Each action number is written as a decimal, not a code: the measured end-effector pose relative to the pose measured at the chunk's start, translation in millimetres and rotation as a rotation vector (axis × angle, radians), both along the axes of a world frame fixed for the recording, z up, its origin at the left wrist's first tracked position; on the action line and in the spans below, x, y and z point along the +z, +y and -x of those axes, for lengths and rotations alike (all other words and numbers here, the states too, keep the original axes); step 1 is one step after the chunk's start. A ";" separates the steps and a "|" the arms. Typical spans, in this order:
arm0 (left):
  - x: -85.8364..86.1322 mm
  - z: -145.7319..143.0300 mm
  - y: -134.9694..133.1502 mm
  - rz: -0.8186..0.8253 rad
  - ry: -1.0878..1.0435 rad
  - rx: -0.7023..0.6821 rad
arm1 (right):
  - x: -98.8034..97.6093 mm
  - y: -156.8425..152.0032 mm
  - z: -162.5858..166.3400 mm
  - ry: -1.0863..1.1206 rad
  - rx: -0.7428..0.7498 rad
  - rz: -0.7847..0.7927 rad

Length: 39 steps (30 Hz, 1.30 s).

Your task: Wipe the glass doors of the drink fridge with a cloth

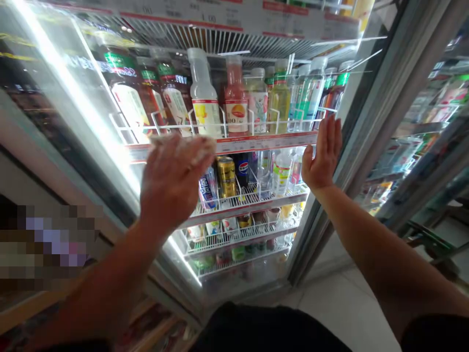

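Observation:
My left hand (175, 183) is raised in front of the fridge shelves, blurred by motion. Under its fingers a pale cloth (205, 143) is bunched, its edge showing along the fingertips at the height of a price strip (264, 143). On the right, my right hand (325, 154) is held up flat beside the metal door frame (361, 146), fingers straight and thumb apart, with nothing in it. It seems to rest against the glass front, though the contact cannot be made out.
Behind the hands stand drink bottles (236, 98) on a wire shelf. Lower shelves carry a gold can (227, 177) and other drinks. A bright light strip (73, 83) runs down the left side. Another drinks fridge (410, 142) is at the right, above pale floor (330, 313).

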<state>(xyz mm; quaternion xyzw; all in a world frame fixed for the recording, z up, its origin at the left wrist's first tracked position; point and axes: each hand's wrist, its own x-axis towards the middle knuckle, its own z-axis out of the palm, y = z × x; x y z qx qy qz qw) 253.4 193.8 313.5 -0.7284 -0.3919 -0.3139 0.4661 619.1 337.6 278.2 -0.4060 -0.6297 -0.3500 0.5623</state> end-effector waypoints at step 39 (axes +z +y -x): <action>69.0 -81.2 54.4 -0.192 0.344 -0.135 | -1.9 2.9 3.2 -0.014 0.018 -0.030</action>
